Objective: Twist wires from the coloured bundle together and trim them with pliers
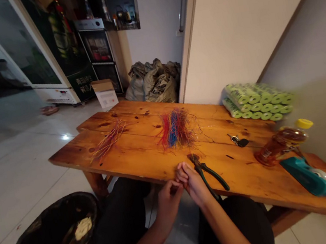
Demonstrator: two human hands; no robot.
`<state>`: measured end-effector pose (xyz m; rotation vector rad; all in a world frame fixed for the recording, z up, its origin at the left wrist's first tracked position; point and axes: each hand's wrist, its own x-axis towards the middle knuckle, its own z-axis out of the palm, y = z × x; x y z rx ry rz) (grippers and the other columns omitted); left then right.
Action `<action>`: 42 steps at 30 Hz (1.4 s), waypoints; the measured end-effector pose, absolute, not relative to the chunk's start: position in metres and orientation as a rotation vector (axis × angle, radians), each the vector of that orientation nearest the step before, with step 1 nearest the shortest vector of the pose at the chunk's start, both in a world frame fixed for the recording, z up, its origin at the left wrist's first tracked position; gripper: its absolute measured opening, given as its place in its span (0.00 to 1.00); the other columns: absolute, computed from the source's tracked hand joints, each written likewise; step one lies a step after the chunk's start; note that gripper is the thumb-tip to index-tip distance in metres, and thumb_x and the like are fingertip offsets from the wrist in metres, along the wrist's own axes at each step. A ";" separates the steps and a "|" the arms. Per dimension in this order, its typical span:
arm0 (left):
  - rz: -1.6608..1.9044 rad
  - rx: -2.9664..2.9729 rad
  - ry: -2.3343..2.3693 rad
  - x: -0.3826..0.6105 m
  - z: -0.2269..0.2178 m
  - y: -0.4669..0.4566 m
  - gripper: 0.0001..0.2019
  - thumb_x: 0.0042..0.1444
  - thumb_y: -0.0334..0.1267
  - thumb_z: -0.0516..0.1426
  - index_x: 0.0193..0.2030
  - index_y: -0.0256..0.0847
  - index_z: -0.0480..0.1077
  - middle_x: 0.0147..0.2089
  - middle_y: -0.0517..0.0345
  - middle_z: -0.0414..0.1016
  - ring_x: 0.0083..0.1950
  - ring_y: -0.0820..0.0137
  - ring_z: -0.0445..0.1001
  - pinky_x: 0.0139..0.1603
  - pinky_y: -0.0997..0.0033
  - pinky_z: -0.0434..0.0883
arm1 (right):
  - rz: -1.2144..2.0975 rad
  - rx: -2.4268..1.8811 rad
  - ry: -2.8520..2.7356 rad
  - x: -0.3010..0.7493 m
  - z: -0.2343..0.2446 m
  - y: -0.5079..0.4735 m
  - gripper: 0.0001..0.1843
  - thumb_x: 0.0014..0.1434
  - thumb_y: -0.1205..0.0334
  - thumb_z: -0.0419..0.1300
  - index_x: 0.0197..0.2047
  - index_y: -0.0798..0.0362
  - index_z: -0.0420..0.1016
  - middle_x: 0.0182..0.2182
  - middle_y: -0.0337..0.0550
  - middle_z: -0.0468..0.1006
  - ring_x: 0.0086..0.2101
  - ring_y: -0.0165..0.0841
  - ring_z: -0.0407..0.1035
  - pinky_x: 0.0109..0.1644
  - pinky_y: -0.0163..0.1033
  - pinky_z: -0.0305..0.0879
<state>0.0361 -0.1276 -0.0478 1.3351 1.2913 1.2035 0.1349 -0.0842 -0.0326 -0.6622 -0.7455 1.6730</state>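
My left hand [170,198] and my right hand [192,180] meet at the near edge of the wooden table [144,158]. Both have their fingers curled in a pinch, and whatever lies between the fingertips is too small or hidden to make out. Right beside my right hand, pliers [206,173] with dark green handles lie on the table, jaws pointing away from me. Beyond my hands is a dense pile of thin red, blue and yellow wires [174,129]. A smaller, looser bunch of similar wires [109,139] lies to the left.
To the right are keys [239,141], a tilted-looking bottle of amber drink [281,144], a teal tape dispenser [309,176] and stacked green-cored rolls [257,100]. A black-lined bin [45,241] stands at lower left. Grey sacks [156,81] and a carton [105,93] sit behind the table.
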 end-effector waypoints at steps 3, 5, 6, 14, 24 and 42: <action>1.139 1.411 1.304 0.037 -0.050 -0.141 0.06 0.52 0.37 0.52 0.27 0.39 0.67 0.28 0.60 0.70 0.32 0.70 0.68 0.35 0.73 0.62 | 1.680 -0.681 -0.728 0.144 -0.034 -0.081 0.13 0.54 0.52 0.59 0.29 0.53 0.67 0.16 0.27 0.45 0.15 0.20 0.37 0.16 0.25 0.41; 1.090 1.452 1.318 0.037 -0.052 -0.153 0.07 0.53 0.36 0.51 0.28 0.38 0.67 0.28 0.59 0.70 0.32 0.71 0.68 0.35 0.73 0.63 | 1.668 -0.698 -0.712 0.152 -0.034 -0.080 0.13 0.53 0.52 0.60 0.29 0.53 0.67 0.16 0.26 0.45 0.15 0.20 0.35 0.15 0.25 0.36; 1.067 1.469 1.318 0.036 -0.053 -0.160 0.07 0.53 0.35 0.51 0.28 0.38 0.68 0.28 0.58 0.71 0.32 0.71 0.69 0.35 0.74 0.63 | 1.657 -0.703 -0.704 0.156 -0.034 -0.080 0.13 0.52 0.52 0.61 0.29 0.53 0.67 0.16 0.26 0.45 0.15 0.20 0.35 0.14 0.25 0.35; 0.845 1.607 1.231 0.043 -0.052 -0.191 0.08 0.48 0.28 0.52 0.32 0.37 0.72 0.32 0.57 0.74 0.33 0.72 0.71 0.36 0.77 0.66 | 1.672 -0.765 -0.685 0.174 -0.035 -0.093 0.11 0.52 0.53 0.62 0.31 0.53 0.68 0.17 0.27 0.45 0.16 0.20 0.36 0.15 0.24 0.38; 0.588 1.921 1.068 0.061 -0.066 -0.203 0.08 0.48 0.34 0.54 0.34 0.42 0.73 0.35 0.59 0.78 0.36 0.70 0.74 0.40 0.77 0.68 | 1.641 -0.833 -0.773 0.173 -0.037 -0.093 0.13 0.53 0.52 0.61 0.32 0.53 0.68 0.17 0.27 0.46 0.16 0.20 0.35 0.14 0.25 0.38; 0.281 2.172 0.812 0.065 -0.077 -0.211 0.07 0.50 0.38 0.56 0.35 0.43 0.72 0.34 0.60 0.79 0.44 0.66 0.74 0.36 0.72 0.68 | 1.565 -0.843 -0.832 0.169 -0.035 -0.092 0.13 0.52 0.51 0.60 0.31 0.51 0.68 0.16 0.27 0.46 0.15 0.20 0.38 0.14 0.24 0.39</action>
